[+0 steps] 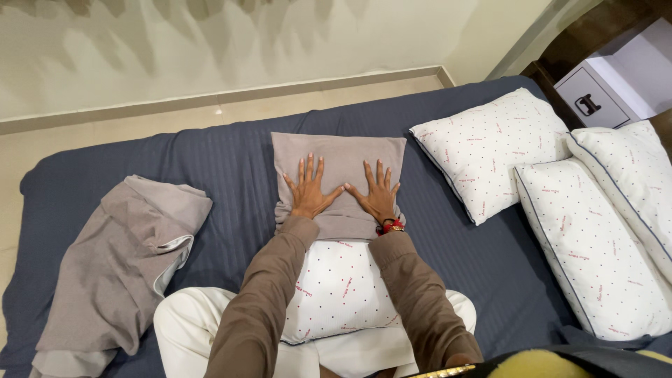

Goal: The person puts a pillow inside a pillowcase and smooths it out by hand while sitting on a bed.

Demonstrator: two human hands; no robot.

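Both my hands lie flat, fingers spread, on a taupe pillowcase [341, 155] spread on the dark blue bed. My left hand [309, 189] presses its left half, my right hand [379, 192] its right half. A red and black band circles my right wrist. A white dotted pillow [341, 288] sticks out of the pillowcase's near end, lying between my forearms and over my lap.
A loose taupe cover [119, 262] lies crumpled at the left of the blue bedsheet [231, 168]. Three white dotted pillows [490, 150] are piled at the right. A white box with a black handle [595, 101] stands beyond them. Beige floor and wall run along the far side.
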